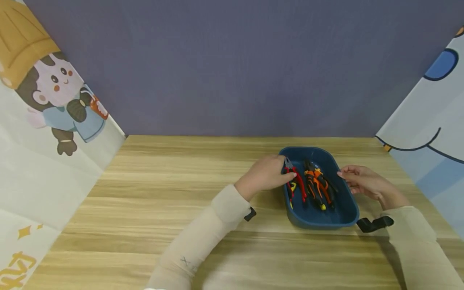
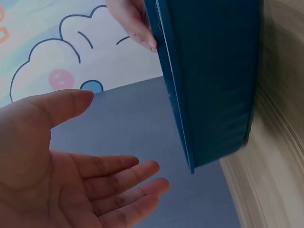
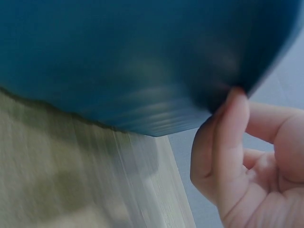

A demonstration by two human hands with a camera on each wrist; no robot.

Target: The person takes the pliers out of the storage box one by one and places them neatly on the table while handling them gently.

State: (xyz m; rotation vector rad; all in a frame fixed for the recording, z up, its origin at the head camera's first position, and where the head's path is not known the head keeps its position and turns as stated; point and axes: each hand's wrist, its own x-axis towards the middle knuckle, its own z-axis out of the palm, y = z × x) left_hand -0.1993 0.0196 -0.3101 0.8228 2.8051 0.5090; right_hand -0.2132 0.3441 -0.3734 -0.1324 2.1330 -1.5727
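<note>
A dark blue plastic bin [image 1: 315,224] sits on the wooden table with several pliers in it. Red-handled pliers [image 1: 300,186] lie along its left side. Pliers with orange and black handles [image 1: 314,185] lie in the middle, partly overlapping others. My left hand [image 1: 266,172] is beside the bin's left rim, thumb toward the red handles. In the left wrist view its fingers [image 2: 118,180] are extended, with a gap between them and the bin. My right hand [image 1: 367,183] pinches the bin's right rim; its curled fingers [image 3: 228,142] touch the outer wall, and the thumb tip is hidden in the right wrist view.
The wooden tabletop [image 1: 163,193] extends left of the bin and in front of it. A grey-blue panel [image 1: 232,68] stands along the back edge. Printed cartoon sheets flank the table, with a chef figure [image 1: 61,88] on the left one.
</note>
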